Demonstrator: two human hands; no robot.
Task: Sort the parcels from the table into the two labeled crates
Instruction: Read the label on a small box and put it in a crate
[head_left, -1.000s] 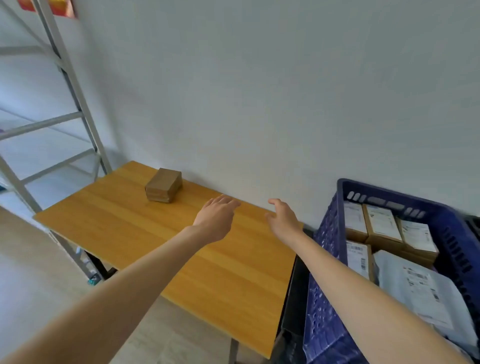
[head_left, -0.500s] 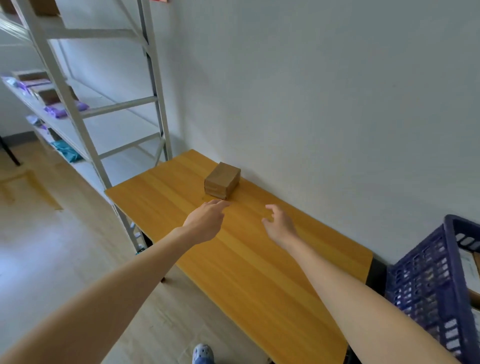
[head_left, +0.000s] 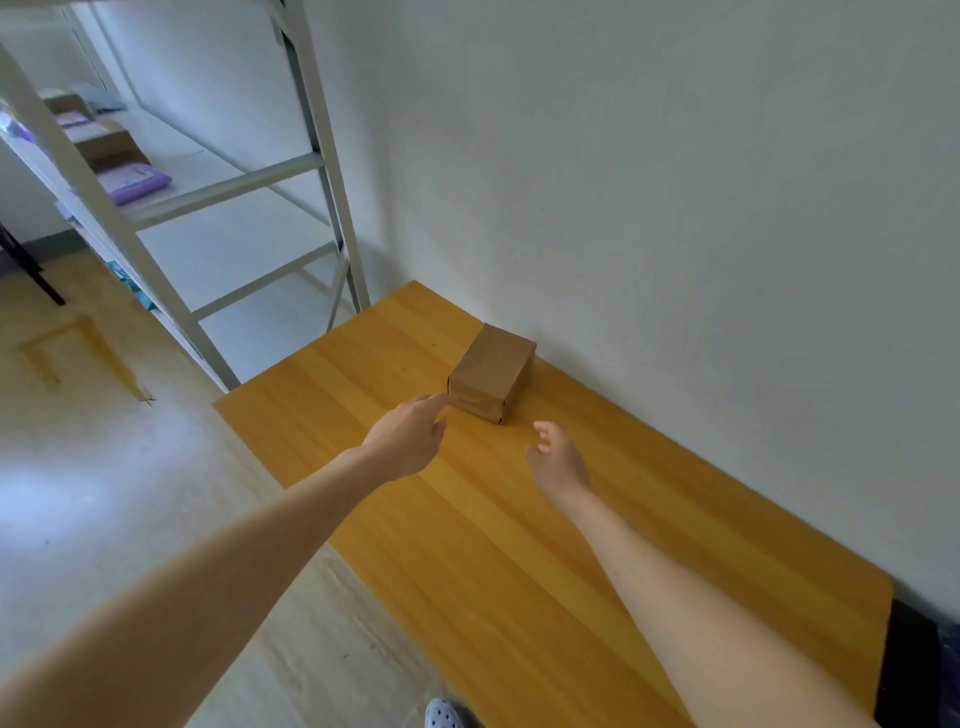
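Note:
One brown cardboard parcel (head_left: 491, 371) lies on the wooden table (head_left: 519, 545), close to the wall. My left hand (head_left: 410, 439) stretches over the table with straight fingers, its fingertips at the parcel's near left corner. My right hand (head_left: 558, 457) hovers just below and right of the parcel, fingers loosely spread and holding nothing. Only a sliver of the blue crate (head_left: 949, 675) shows at the lower right edge.
A grey metal shelf rack (head_left: 218, 192) stands left of the table, holding purple bags (head_left: 135, 179) and cardboard boxes (head_left: 106, 145). The white wall runs along the table's far side. A shoe (head_left: 447, 716) shows on the pale floor at the bottom.
The view has swung left, so the crate has slid almost out of sight and the rack has come in. Both hands have moved closer to the parcel; the left fingertips now reach its corner.

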